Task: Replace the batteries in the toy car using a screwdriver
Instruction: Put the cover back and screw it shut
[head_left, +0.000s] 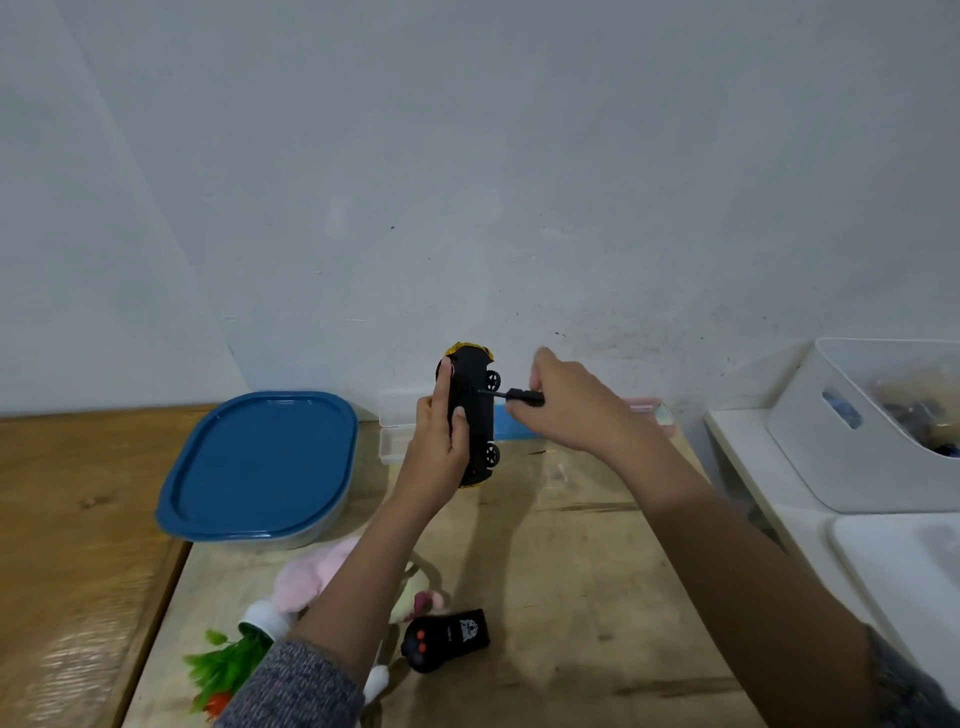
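Observation:
My left hand (439, 441) grips a yellow toy car (475, 415) and holds it on end above the table, its black underside with black wheels turned toward my right hand. My right hand (563, 405) pinches a small black-handled screwdriver (519, 396). The thin metal tip of the screwdriver touches the underside of the car near its upper wheel. No batteries are visible.
A blue-lidded container (260, 467) stands at the left on the wooden table (571, 597). A clear plastic box (397, 431) lies behind the car. A black remote (447, 642), a pink plush toy (306, 577) and a green plant (223, 670) lie near me. A white bin (852, 431) sits at the right.

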